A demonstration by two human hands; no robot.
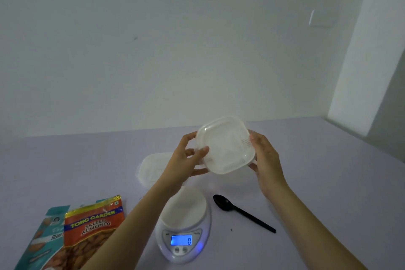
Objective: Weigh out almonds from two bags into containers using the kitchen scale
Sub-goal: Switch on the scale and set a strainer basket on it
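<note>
A white square lidded container is held in the air above the table, tilted with its lid toward me. My left hand grips its left edge, thumb on the lid. My right hand grips its right edge. Below stands the white kitchen scale, its blue display reading 0 and its platform bare. A second white container sits on the table behind my left forearm, partly hidden. At the lower left lie two almond bags, an orange salted almonds bag overlapping a teal one.
A black plastic spoon lies on the lilac table to the right of the scale. A white wall runs along the table's far edge, with a corner at the right.
</note>
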